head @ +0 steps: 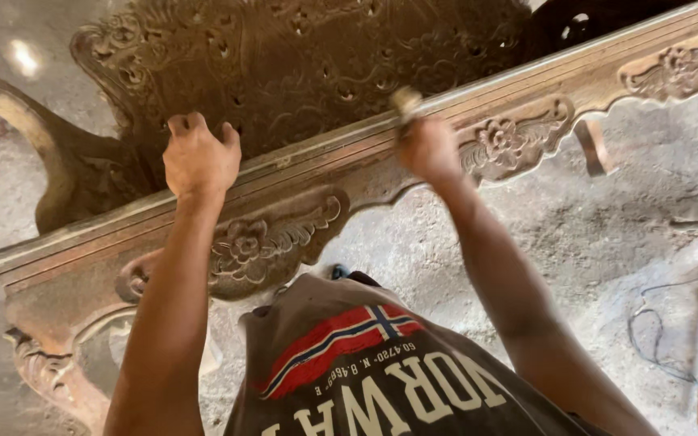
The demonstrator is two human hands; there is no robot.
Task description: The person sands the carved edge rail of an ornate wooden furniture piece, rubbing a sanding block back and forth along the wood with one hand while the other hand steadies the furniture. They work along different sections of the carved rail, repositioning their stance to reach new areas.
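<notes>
My left hand (199,157) curls over top edge of carved wooden rail (317,173) at 10 o'clock. Right hand (428,149) fisted around small sanding pad (405,101) at 1 o'clock. Risk: pad slips, scuffs floral carving (515,141); rail tips if left grip loosens.

We see no packages, labels, signs or screens here; nothing of this kind stands in the view.
</notes>
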